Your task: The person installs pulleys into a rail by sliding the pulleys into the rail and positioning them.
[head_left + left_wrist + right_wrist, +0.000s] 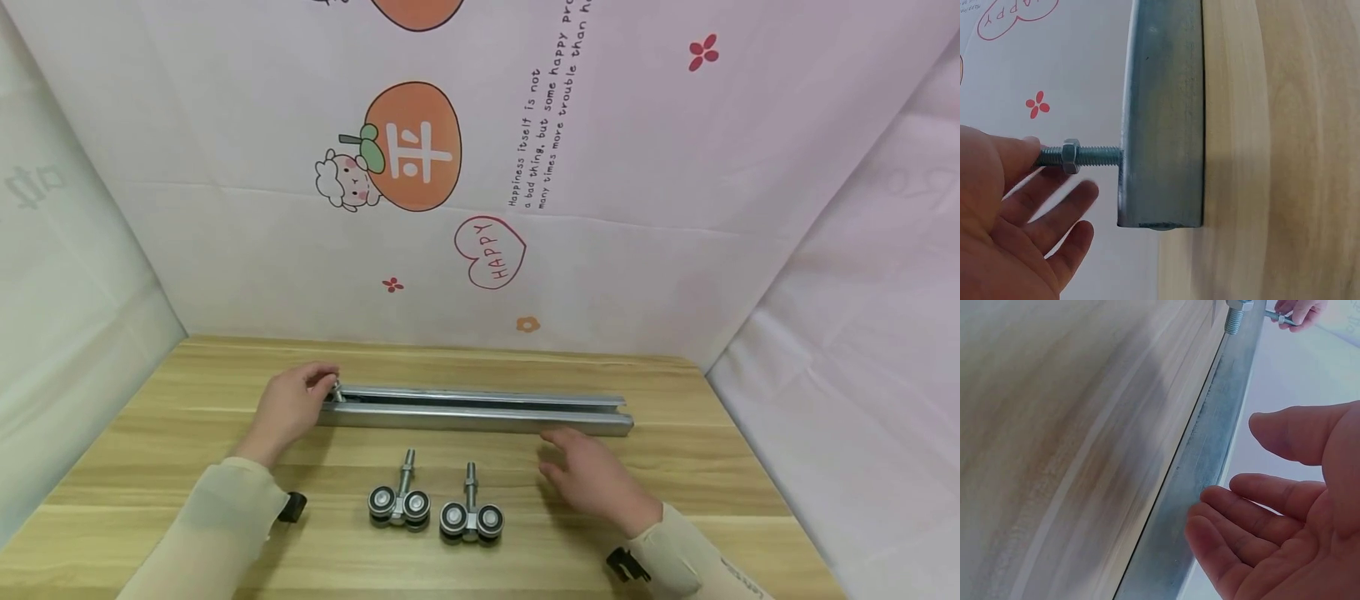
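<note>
A steel C-shaped track (pixel 480 419) lies slot up across the wooden table. At its left end my left hand (pixel 288 408) pinches the tip of a threaded bolt (pixel 1094 155) between thumb and index finger. The bolt carries a hex nut (pixel 1070 156) and stands up out of the track's slot; its lower end is hidden inside the channel. Near the track's right part, my right hand (pixel 592 475) is held with fingers loosely extended, holding nothing, its fingertips (pixel 1200 528) right at the track's side. Two roller hangers (pixel 400 504) (pixel 471 518) with black-and-silver wheels and threaded bolts lie in front of the track.
The wooden table (pixel 525 558) meets a printed white cloth backdrop (pixel 600 283) at its far edge. White cloth walls (pixel 75 250) rise on the left and right. Black clips (pixel 292 507) sit at both sleeves.
</note>
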The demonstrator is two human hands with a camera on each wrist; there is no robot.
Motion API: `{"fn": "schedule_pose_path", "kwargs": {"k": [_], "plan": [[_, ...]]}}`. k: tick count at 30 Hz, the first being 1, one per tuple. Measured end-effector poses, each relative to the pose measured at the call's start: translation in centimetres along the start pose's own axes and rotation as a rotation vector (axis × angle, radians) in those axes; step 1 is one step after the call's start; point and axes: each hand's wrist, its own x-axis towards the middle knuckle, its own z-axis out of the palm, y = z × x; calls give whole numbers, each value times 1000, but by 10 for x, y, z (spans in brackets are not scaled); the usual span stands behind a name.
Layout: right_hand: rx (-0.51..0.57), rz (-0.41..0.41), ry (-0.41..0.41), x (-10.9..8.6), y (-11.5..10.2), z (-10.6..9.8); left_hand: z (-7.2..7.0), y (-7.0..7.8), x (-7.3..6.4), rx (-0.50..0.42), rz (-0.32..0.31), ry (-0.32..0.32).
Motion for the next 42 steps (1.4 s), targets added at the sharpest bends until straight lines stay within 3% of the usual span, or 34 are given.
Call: {"fn": "schedule_pose_path", "kwargs": {"k": [7,14,22,32,42], "plan": [[71,-19,-43,1,-4,4,0,-13,-2,-180,-122,-120],[250,-78,-126,7,-13,12,2,-20,-3,-295,-146,-170],[356,-79,-216,16,-31,21,4,-22,-4,-239,-160,-185],[317,-100,-267,32,-45,34,7,-24,-4,-216,-167,-187],[418,-18,-332,37,-54,37,8,-27,-4,-219,-175,-174]]}}
